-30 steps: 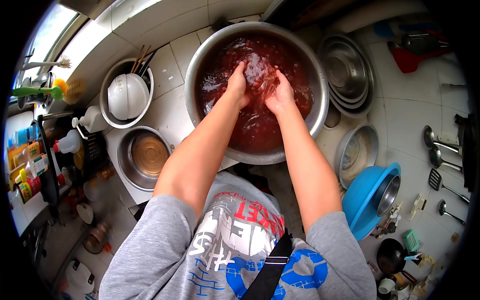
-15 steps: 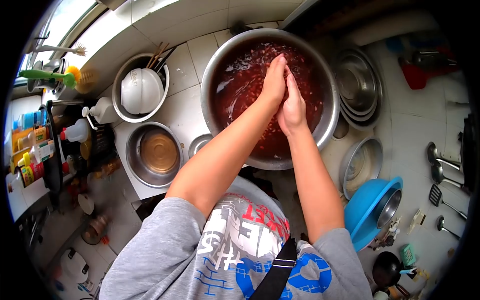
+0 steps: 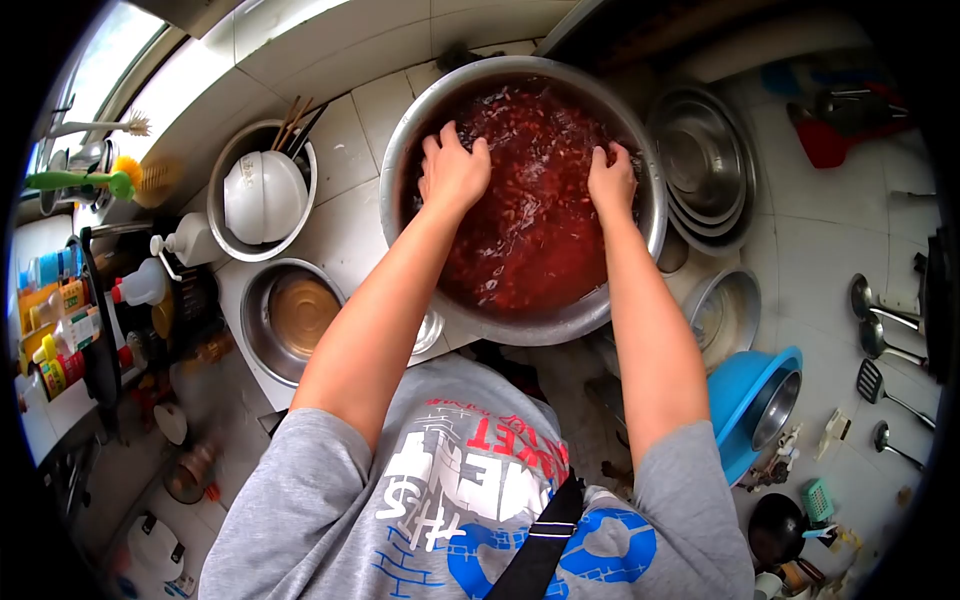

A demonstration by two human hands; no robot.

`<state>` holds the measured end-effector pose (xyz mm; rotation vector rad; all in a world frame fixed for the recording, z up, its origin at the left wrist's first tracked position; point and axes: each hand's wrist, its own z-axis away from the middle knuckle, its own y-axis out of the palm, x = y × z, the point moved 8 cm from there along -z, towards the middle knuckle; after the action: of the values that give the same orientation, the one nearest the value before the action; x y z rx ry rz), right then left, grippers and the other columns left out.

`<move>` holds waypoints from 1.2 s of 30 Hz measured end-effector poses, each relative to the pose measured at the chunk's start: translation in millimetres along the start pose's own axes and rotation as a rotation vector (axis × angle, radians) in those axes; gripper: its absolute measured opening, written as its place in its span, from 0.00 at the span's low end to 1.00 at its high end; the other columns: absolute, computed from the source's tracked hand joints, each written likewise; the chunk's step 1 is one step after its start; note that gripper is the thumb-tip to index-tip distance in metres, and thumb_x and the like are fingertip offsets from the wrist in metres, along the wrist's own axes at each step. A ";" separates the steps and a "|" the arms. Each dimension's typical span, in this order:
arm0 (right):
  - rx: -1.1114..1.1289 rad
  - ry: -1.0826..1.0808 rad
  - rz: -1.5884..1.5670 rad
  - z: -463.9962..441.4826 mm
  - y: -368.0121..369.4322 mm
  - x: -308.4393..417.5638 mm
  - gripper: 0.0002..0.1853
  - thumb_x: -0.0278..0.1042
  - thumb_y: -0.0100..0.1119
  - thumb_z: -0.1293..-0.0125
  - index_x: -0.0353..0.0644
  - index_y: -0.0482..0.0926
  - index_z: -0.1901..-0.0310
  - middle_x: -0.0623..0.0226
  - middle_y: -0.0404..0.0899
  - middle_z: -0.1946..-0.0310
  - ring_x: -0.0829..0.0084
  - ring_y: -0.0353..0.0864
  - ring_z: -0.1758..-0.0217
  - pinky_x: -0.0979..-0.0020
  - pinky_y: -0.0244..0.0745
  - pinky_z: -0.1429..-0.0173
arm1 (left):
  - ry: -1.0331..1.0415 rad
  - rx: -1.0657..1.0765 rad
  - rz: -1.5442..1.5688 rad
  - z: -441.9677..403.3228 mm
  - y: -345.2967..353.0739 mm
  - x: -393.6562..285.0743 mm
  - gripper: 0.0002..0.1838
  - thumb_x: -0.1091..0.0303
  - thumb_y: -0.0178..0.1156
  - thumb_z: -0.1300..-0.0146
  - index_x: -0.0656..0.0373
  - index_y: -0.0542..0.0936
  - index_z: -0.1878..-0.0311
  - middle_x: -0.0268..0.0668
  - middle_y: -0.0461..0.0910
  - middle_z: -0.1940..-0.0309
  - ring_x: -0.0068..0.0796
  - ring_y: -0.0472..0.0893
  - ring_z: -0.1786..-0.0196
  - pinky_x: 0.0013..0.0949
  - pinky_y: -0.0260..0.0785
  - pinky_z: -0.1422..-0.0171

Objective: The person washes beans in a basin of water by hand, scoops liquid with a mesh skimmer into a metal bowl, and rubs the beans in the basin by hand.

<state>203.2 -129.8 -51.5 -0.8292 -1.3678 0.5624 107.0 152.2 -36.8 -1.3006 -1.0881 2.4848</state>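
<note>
A wide metal basin (image 3: 515,328) stands in front of me, full of dark red water (image 3: 530,250) with many small, bean-like reddish pieces (image 3: 525,140) in it. Over the basin's left side is my left hand (image 3: 453,172), its fingers spread and curved down, the tips at the water. My right hand (image 3: 612,182) is at the right inner side, with thumb and fingers apart and bent toward the surface. Neither hand shows anything held. The water is rippled between them, and the fingertips are partly hidden.
Left of the basin are a pot with white bowls (image 3: 268,195) and chopsticks, and a metal pot (image 3: 262,345). Nested metal bowls (image 3: 705,165) stand close on the right, above a blue basin (image 3: 735,390). Ladles (image 3: 870,335) hang on the far right wall.
My hands were pressed together, palm to palm, over the middle of the basin. They have parted to the left and right sides and lowered to the water.
</note>
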 end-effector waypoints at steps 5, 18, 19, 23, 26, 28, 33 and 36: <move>0.189 0.370 -0.351 -10.9 68.8 -28.0 0.31 0.60 0.46 0.25 0.39 0.77 0.39 0.47 0.79 0.40 0.48 0.77 0.37 0.59 0.69 0.32 | -0.074 -0.040 0.410 -48.1 47.7 8.8 0.33 0.45 0.47 0.27 0.61 0.69 0.30 0.58 0.74 0.35 0.57 0.71 0.30 0.46 0.60 0.25; 0.195 -0.174 -1.104 59.4 27.6 109.0 0.18 0.35 0.48 0.20 0.35 0.76 0.37 0.62 0.80 0.45 0.72 0.81 0.46 0.70 0.76 0.40 | -0.227 0.609 1.660 -11.2 96.9 -60.2 0.23 0.50 0.43 0.21 0.56 0.82 0.49 0.36 0.86 0.57 0.32 0.83 0.51 0.43 0.77 0.42; 0.119 -0.248 -1.011 52.6 20.4 109.2 0.19 0.36 0.47 0.20 0.35 0.75 0.36 0.62 0.80 0.45 0.73 0.80 0.45 0.71 0.76 0.40 | -0.160 0.579 1.754 2.0 89.1 -73.8 0.22 0.54 0.43 0.20 0.58 0.82 0.45 0.37 0.85 0.52 0.31 0.82 0.48 0.38 0.74 0.38; 0.302 0.104 -1.096 47.9 11.7 108.2 0.26 0.43 0.39 0.17 0.35 0.64 0.27 0.53 0.68 0.29 0.62 0.66 0.25 0.63 0.58 0.22 | 0.204 0.441 1.304 39.4 67.4 -96.4 0.26 0.53 0.43 0.20 0.60 0.74 0.32 0.37 0.77 0.36 0.26 0.75 0.36 0.31 0.63 0.28; 0.320 -0.167 -0.806 74.3 24.3 108.4 0.30 0.50 0.37 0.18 0.35 0.62 0.25 0.51 0.57 0.22 0.59 0.53 0.18 0.62 0.46 0.17 | 0.091 0.386 1.311 23.4 62.9 -90.5 0.31 0.46 0.43 0.21 0.59 0.70 0.28 0.39 0.71 0.31 0.30 0.69 0.30 0.34 0.57 0.24; 0.271 -0.318 -0.567 70.1 26.3 99.7 0.31 0.52 0.38 0.19 0.37 0.62 0.25 0.48 0.54 0.22 0.53 0.50 0.17 0.59 0.46 0.17 | -0.075 0.585 1.437 30.7 69.2 -82.8 0.35 0.40 0.42 0.23 0.57 0.69 0.26 0.42 0.67 0.27 0.34 0.65 0.27 0.38 0.53 0.21; 0.231 -0.194 -0.278 23.2 -8.9 46.4 0.25 0.47 0.51 0.24 0.38 0.73 0.33 0.47 0.73 0.35 0.50 0.71 0.31 0.59 0.65 0.27 | -0.034 0.628 1.005 33.0 37.3 -47.7 0.33 0.41 0.45 0.23 0.57 0.72 0.29 0.39 0.73 0.32 0.39 0.73 0.32 0.47 0.66 0.31; 0.131 -0.253 0.015 22.6 -12.5 1.9 0.25 0.45 0.57 0.29 0.36 0.75 0.37 0.45 0.75 0.39 0.45 0.76 0.39 0.53 0.71 0.34 | 0.397 0.287 0.096 2.2 14.7 -17.1 0.32 0.45 0.53 0.28 0.60 0.72 0.31 0.51 0.72 0.34 0.53 0.71 0.30 0.52 0.68 0.30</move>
<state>179.9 -131.7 -40.6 -0.6790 -1.5364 0.7805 118.9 133.1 -34.2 -1.6816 -0.5698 2.1979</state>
